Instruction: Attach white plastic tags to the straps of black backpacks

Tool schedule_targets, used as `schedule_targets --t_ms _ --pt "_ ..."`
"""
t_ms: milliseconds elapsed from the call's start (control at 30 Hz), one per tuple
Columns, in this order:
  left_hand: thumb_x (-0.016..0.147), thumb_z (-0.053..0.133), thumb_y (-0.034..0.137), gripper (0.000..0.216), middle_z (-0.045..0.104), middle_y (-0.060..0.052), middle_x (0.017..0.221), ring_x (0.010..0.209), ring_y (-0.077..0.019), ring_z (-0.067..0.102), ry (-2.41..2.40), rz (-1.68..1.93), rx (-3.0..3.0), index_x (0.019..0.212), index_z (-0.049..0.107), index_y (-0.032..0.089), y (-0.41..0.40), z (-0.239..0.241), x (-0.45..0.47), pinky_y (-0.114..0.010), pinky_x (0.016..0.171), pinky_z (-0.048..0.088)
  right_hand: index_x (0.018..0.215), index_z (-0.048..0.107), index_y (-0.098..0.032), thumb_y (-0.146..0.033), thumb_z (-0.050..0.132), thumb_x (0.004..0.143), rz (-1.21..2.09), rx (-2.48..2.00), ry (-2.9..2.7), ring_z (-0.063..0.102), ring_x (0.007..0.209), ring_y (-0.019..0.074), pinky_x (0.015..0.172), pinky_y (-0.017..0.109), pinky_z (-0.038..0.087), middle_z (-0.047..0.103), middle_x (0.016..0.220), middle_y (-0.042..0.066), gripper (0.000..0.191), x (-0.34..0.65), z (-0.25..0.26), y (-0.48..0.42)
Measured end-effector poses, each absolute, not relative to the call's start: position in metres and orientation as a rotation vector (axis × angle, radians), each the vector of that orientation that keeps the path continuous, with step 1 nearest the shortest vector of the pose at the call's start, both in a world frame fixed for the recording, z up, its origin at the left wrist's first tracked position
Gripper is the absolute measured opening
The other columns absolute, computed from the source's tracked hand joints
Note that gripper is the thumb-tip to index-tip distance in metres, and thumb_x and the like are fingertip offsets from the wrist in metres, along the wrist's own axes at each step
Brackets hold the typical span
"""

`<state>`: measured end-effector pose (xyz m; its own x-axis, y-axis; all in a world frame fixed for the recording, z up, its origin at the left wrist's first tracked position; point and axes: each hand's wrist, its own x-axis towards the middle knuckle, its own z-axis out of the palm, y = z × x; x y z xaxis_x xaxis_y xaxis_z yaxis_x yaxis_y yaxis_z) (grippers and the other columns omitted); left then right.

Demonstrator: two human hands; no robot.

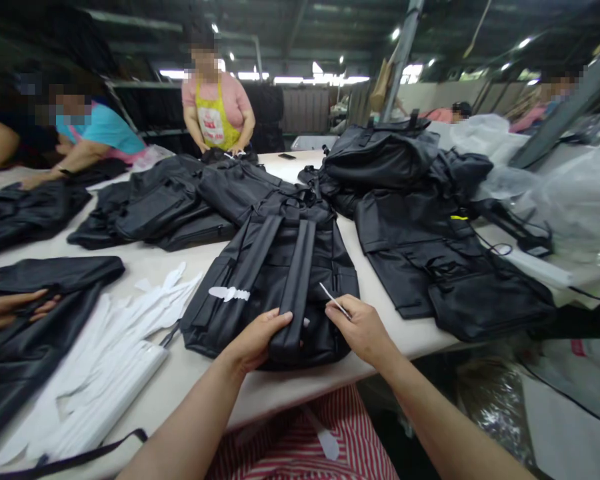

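Observation:
A black backpack (325,267) lies in front of me with its two shoulder straps facing up. My left hand (260,337) is closed around the lower part of the right-hand strap (300,287), thumb on top. Between the fingers and thumb of my right hand (357,327) is a thin white strip (330,295), seen almost edge-on, just above the bag's right side. A white wavy-edged paper tab (230,293) is wrapped across the other strap (260,260).
White paper strips (115,353) lie in a pile at left, beside another person's hands (20,310) on a black bag. More black bags (165,200) cover the table (400,340). Plastic wrap (570,193) heaps up at right. Co-workers stand across the table.

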<state>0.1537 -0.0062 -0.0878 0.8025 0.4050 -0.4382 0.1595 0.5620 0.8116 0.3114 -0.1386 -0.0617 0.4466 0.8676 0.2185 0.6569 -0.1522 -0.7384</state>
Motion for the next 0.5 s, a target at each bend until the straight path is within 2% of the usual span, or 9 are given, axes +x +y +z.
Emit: schedule_targets --t_ms 100,267,500 --pt "0.077 0.062 0.029 0.023 0.070 -0.010 0.077 0.060 -0.0174 0.065 0.668 0.088 0.911 0.088 0.064 0.010 -0.001 -0.088 0.152 -0.027 0.057 0.051 0.085 0.063 -0.019 -0.028 0.041 0.089 0.287 -2.003 -1.507 0.059 0.083 0.0143 0.074 0.024 0.040 0.065 0.085 0.003 0.024 0.306 -0.058 -0.130" --pt "0.077 0.062 0.028 0.020 0.069 -0.010 0.068 0.058 -0.0163 0.064 0.707 0.070 0.866 0.077 0.065 0.009 0.001 -0.092 0.153 -0.026 0.060 0.051 0.091 0.062 -0.020 -0.031 0.040 0.089 0.291 -2.174 -1.980 0.061 0.077 0.0171 0.062 0.025 0.040 0.065 0.089 0.005 0.024 0.292 -0.063 -0.143" --pt "0.076 0.064 0.031 0.024 0.068 -0.011 0.068 0.059 -0.0152 0.064 0.716 0.043 0.875 0.079 0.065 0.007 -0.010 -0.088 0.150 -0.023 0.058 0.049 0.086 0.060 -0.018 -0.025 0.045 0.086 0.174 -2.029 -2.308 0.058 0.070 0.0149 0.054 0.024 0.037 0.061 0.085 0.004 0.017 0.290 -0.076 -0.165"
